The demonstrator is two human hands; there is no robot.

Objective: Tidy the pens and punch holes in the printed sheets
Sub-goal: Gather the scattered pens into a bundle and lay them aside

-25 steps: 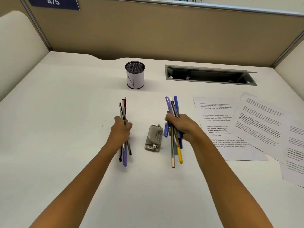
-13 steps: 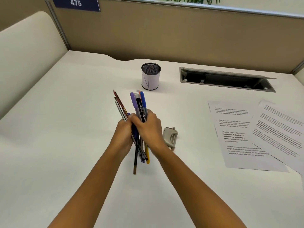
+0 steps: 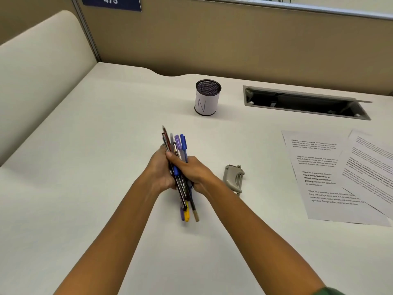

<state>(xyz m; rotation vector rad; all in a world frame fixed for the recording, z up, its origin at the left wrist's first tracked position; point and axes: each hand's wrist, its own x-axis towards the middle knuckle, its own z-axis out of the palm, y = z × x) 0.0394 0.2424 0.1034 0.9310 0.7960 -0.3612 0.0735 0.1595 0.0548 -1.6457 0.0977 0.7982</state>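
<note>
A single bundle of pens (image 3: 178, 145), blue, purple, red, black and yellow, is pressed between both hands over the middle of the desk. My left hand (image 3: 160, 170) grips it from the left and my right hand (image 3: 192, 171) from the right, fingers wrapped over the shafts. Pen tips stick out above and below the hands. A black mesh pen cup (image 3: 207, 97) with a white label marked "N" stands upright behind the hands, nothing showing in it. A grey hole punch (image 3: 234, 177) lies just right of my right hand. Printed sheets (image 3: 323, 177) lie spread at the right.
A cable slot (image 3: 306, 102) with an open lid is set into the white desk (image 3: 85, 145) at the back right. Beige partition walls close off the back and left. More overlapping sheets (image 3: 374, 167) reach the right edge of view.
One second ago each hand held its own bunch of pens on either side of the hole punch. The hands have come together left of the punch, merging the pens into one bundle.
</note>
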